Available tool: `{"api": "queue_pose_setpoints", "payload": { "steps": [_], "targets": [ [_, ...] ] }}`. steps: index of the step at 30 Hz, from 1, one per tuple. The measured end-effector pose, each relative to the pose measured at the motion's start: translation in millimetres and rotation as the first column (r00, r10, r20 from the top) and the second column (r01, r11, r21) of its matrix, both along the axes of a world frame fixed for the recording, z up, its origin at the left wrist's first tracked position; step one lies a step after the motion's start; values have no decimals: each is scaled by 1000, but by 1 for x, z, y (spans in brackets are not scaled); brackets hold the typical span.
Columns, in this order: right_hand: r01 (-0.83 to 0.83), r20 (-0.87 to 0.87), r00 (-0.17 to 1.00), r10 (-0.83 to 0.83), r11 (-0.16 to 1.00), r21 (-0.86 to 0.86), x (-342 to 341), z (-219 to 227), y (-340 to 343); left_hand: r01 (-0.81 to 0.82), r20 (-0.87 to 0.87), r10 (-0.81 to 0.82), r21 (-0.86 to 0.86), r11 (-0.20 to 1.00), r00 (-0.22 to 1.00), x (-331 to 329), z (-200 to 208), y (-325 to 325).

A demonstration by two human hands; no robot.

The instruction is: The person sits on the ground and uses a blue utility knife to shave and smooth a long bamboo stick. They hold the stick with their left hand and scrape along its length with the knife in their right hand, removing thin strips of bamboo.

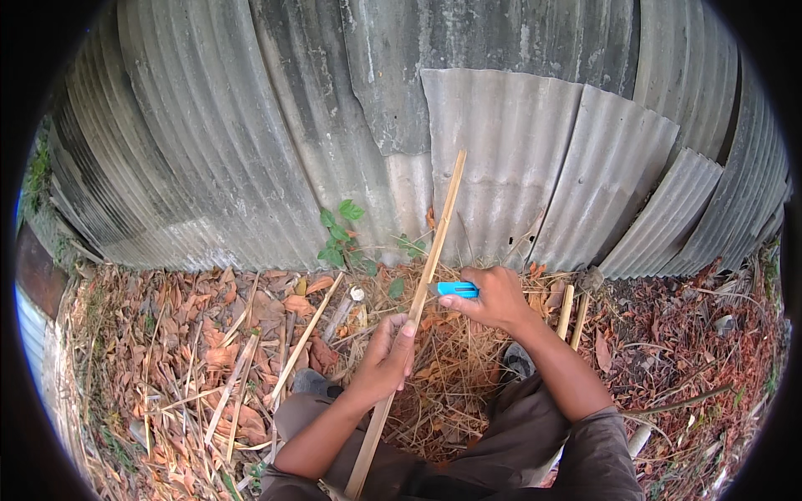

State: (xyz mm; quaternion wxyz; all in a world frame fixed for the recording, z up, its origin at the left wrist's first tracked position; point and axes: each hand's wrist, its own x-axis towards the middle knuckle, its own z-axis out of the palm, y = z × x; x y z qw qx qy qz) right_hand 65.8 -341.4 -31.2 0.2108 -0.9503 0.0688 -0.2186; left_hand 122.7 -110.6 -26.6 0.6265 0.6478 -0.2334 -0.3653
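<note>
A long, pale strip of bamboo or wood (pixel 440 230) slants from my lap up and away toward the wall. My left hand (pixel 388 355) is closed round it near its middle, thumb on top. In my right hand (pixel 499 298) is a blue utility knife (pixel 458 290), gripped with its front end pointing left. The knife's tip lies right beside the strip, a little beyond my left hand; whether the blade touches it I cannot tell.
A wall of grey corrugated sheets (pixel 368 100) stands close ahead. Dry leaves (pixel 221 355) and cut strips (pixel 309 334) litter the ground on the left. Two pale sticks (pixel 565 311) lie beyond my right forearm. A green plant (pixel 337 236) grows at the wall's foot.
</note>
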Motion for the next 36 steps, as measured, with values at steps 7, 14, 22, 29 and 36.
{"api": "queue_pose_setpoints", "payload": {
  "steps": [7,14,22,29,36],
  "targets": [
    [-51,61,997,54,997,-52,20,-19,-3,-71,748,59,-16,997,661,-13,-20,10],
    [126,131,985,-108,983,-136,35,-28,-46,19,577,-127,188,982,807,-30,-15,32],
    [414,210,877,-432,901,127,59,-28,-82,56,619,-140,153,987,773,-38,-13,40],
    [512,54,828,-558,791,335,28,-30,-97,102,548,-203,208,973,811,-34,-6,56],
    [59,95,994,-60,998,16,18,-10,-5,-96,658,-56,192,977,751,-21,2,59]
  ]
}}
